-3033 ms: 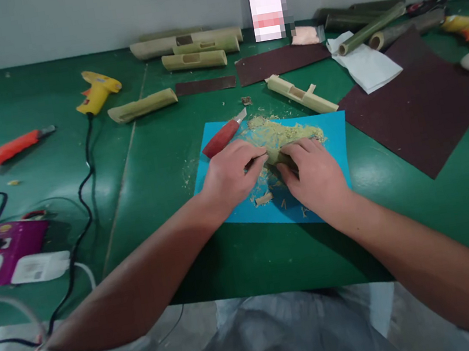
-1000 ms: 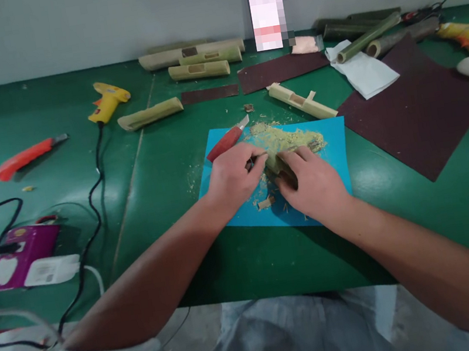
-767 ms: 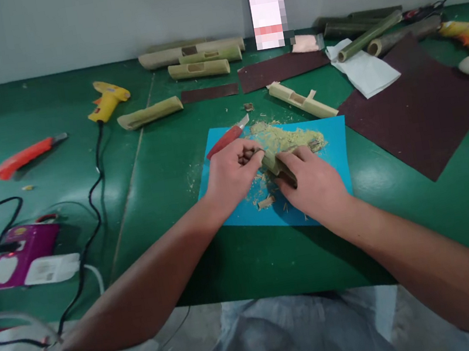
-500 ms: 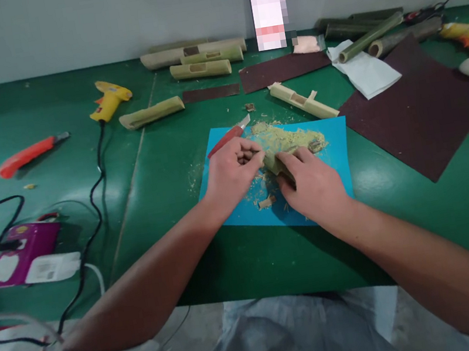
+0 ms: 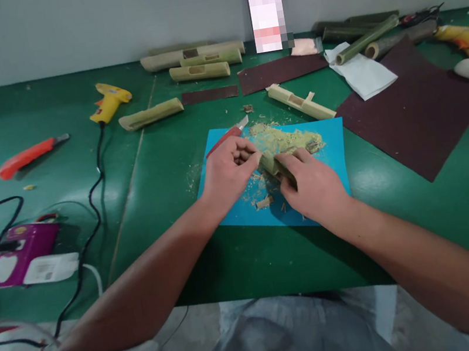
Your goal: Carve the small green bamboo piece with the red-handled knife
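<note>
A short greenish bamboo piece (image 5: 270,164) is between my hands, above a blue sheet (image 5: 339,182) strewn with shavings. My right hand (image 5: 313,183) is closed around its right side, the palm hiding much of it. At its left end, my left hand (image 5: 233,167) has thumb and forefinger pinched on the edge, other fingers curled. Just behind the left knuckles lies a craft knife (image 5: 228,135) with a red handle, blade pointing away to the right. Pale yellow-green bamboo dust (image 5: 275,136) is heaped beyond my fingers, and a curled chip (image 5: 264,202) rests nearer me.
A notched bamboo piece (image 5: 300,101) lies behind the sheet. Dark brown sandpaper (image 5: 416,117) is on the right, beside a white cloth (image 5: 363,75). To the left are a yellow glue gun (image 5: 109,102), a red utility knife (image 5: 31,157) and a purple power box (image 5: 27,247) with cables.
The view has shifted slightly, so the things on the table appear a little further left. Both hands keep nearly the same hold on the bamboo piece.
</note>
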The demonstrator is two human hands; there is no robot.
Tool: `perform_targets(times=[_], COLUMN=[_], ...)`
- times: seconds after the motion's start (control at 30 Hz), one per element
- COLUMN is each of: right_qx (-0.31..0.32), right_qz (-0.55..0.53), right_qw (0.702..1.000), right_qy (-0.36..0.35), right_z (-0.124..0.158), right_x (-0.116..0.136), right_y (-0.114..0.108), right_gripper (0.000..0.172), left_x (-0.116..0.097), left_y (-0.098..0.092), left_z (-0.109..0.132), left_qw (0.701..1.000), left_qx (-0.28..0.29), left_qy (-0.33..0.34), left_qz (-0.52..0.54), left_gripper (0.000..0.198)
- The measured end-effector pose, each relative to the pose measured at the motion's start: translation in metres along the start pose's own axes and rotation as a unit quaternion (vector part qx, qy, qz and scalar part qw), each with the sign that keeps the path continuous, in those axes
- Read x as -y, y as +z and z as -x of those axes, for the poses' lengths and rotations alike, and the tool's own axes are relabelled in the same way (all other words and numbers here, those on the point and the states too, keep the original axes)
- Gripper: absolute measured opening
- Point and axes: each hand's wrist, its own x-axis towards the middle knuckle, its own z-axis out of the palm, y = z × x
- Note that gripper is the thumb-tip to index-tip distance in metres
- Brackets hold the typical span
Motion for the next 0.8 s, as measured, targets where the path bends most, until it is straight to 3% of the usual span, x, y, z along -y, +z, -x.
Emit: perform_targets(times=[0.27,0.43,0.67,0.8], right_qx=[0.006,0.006,-0.001,-0.002], right_qz=[0.006,0.005,-0.002,-0.003], right_qw=[1.0,1.0,1.0,1.0], right_qy=[0.019,0.018,0.014,0.015], right_z=[0.0,0.0,0.001,0.001], right_x=[0.0,0.0,-0.001,-0.001], right_y=[-0.002,-0.002,-0.002,-0.002], right_gripper=[0.042,0.04,0.04,0.04], left_x=[-0.003,-0.001,-0.004,-0.003], left_y=[-0.003,-0.006,-0.008,-0.01], left_z=[0.007,0.007,0.005,0.005], left_qw=[0.999,0.998,0.99,0.99], left_qx=[0.014,0.008,0.032,0.05], left_qy=[0.023,0.024,0.099,0.088], left_qz=[-0.02,-0.055,-0.094,-0.1], left_gripper=[0.019,0.018,0.01,0.014])
